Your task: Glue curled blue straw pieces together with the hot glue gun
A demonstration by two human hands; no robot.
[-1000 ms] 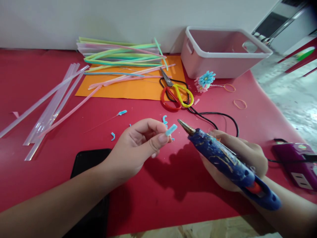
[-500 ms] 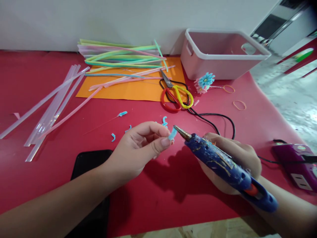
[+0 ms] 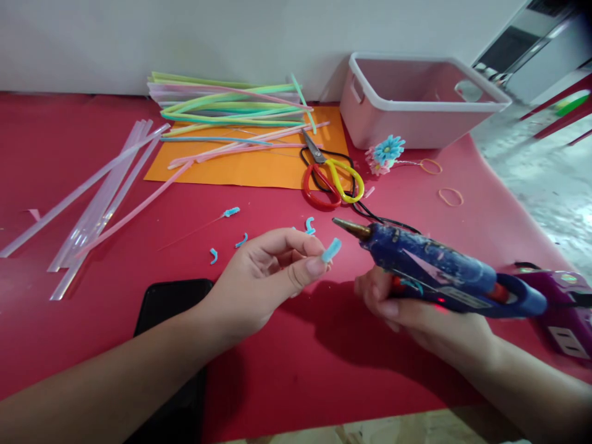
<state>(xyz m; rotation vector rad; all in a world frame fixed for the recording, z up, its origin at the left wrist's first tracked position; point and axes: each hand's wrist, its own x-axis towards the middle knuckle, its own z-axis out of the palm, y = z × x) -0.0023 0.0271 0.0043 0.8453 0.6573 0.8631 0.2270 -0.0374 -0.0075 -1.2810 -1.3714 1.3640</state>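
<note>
Between thumb and fingertips my left hand pinches a short light-blue piece of pipe cleaner. My right hand is wrapped round the grip of a blue, worn hot glue gun. Its metal nozzle points left, above and to the right of the blue piece, apart from it. Several more blue bits, one a curled piece, lie on the red tabletop beyond my left hand. A thin wire with a fuzzy blue tip lies there too.
Scissors lie on orange paper beside a bundle of pipe cleaners. Glue sticks are at left, a phone under my left forearm. A pink bin, fuzzy flowers and a purple power strip are at right.
The glue gun has drawn back from the blue piece, up and right, and turned to show its side and red light. My left hand still pinches the piece, nearly in place.
</note>
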